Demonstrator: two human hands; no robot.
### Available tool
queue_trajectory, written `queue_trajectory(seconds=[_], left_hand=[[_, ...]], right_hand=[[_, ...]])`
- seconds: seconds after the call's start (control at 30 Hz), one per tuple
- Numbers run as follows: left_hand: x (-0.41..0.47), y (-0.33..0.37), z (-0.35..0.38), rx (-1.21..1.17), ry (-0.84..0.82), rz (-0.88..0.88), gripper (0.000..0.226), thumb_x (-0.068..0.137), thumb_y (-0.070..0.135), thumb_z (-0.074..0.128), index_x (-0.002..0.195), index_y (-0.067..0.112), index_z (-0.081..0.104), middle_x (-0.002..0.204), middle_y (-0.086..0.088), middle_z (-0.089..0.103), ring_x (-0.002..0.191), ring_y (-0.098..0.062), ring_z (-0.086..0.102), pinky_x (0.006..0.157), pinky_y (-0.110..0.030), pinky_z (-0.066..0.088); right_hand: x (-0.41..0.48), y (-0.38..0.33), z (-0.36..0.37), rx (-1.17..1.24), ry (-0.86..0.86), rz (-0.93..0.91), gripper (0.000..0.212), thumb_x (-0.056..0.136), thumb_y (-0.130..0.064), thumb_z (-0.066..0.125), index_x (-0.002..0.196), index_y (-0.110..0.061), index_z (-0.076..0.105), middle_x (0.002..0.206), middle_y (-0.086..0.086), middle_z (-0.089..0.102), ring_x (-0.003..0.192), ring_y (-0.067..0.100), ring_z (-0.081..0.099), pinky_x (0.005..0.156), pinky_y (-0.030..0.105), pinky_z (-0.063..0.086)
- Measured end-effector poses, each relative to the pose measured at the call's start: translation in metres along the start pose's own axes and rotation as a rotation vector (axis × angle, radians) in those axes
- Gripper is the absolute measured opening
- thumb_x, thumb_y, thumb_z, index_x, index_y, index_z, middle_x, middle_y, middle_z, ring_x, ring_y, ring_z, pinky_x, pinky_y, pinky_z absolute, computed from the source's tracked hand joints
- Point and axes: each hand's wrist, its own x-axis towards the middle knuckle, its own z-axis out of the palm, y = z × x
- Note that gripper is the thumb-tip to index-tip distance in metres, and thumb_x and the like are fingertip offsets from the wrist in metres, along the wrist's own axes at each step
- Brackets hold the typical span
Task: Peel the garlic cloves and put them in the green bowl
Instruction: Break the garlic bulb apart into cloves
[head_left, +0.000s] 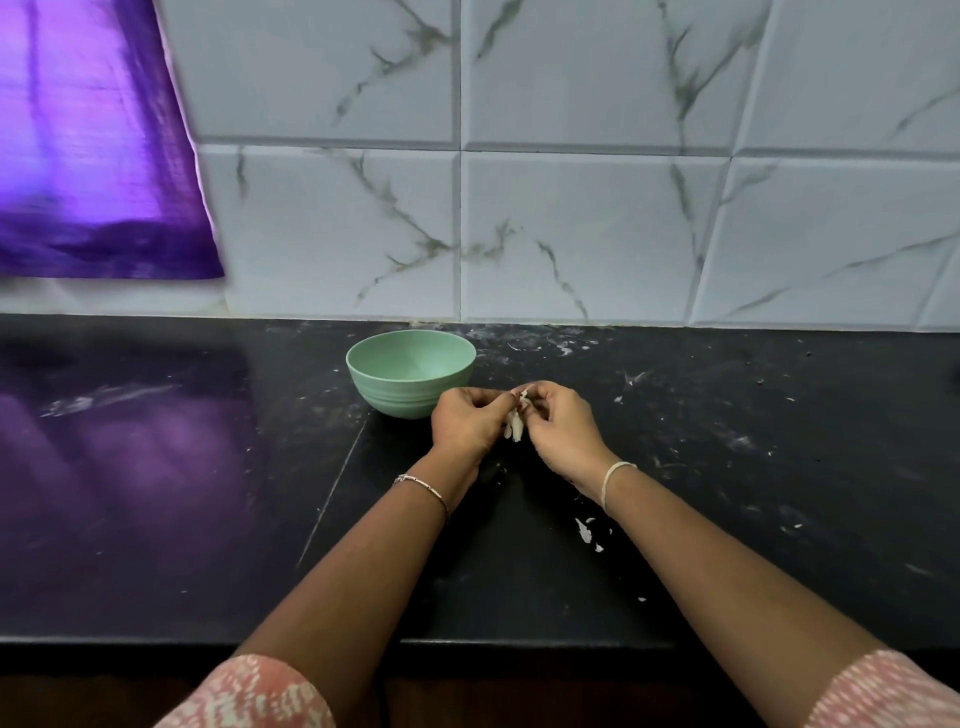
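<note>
A pale green bowl (410, 373) stands on the black counter (727, 467) near the tiled wall; I see nothing inside it. Just right of and in front of the bowl, my left hand (467, 423) and my right hand (558, 431) meet around a whitish garlic clove (516, 425). Fingers of both hands curl around it, and a strip of papery skin sticks up between the fingertips. Most of the clove is hidden by the fingers.
White flakes of garlic skin (586, 531) lie on the counter under my right wrist. A purple cloth (98, 156) hangs at the upper left. The counter's front edge (467, 644) runs across the bottom.
</note>
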Motion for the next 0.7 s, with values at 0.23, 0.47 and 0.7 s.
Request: queue_trajectory(seconds=[0.23, 0.47, 0.7], left_hand=[[0.007, 0.002, 0.009, 0.207, 0.055, 0.082, 0.022, 0.082, 0.021, 0.066, 0.061, 0.017, 0.07, 0.053, 0.003, 0.064, 0.044, -0.002, 0.05, 0.047, -0.016, 0.039], [0.006, -0.001, 0.012, 0.323, 0.022, 0.175, 0.015, 0.088, 0.024, 0.065, 0.091, 0.017, 0.077, 0.073, 0.001, 0.073, 0.065, -0.008, 0.064, 0.06, -0.023, 0.048], [-0.004, 0.002, 0.009, 0.238, -0.04, 0.104, 0.023, 0.092, 0.015, 0.058, 0.109, 0.014, 0.074, 0.087, 0.001, 0.074, 0.083, -0.012, 0.069, 0.076, -0.025, 0.053]], right_hand=[[0.0, -0.01, 0.007, -0.194, 0.095, 0.021, 0.025, 0.095, -0.009, 0.046, 0.111, -0.013, 0.065, 0.11, 0.008, 0.068, 0.103, 0.026, 0.062, 0.09, 0.037, 0.049], [0.002, -0.008, 0.008, -0.187, 0.16, 0.061, 0.026, 0.094, -0.005, 0.045, 0.106, -0.013, 0.067, 0.103, 0.005, 0.069, 0.097, 0.022, 0.063, 0.083, 0.031, 0.048], [-0.002, -0.001, 0.004, -0.005, 0.133, 0.1, 0.025, 0.097, -0.006, 0.046, 0.101, -0.02, 0.067, 0.092, -0.006, 0.068, 0.084, 0.008, 0.064, 0.076, 0.022, 0.05]])
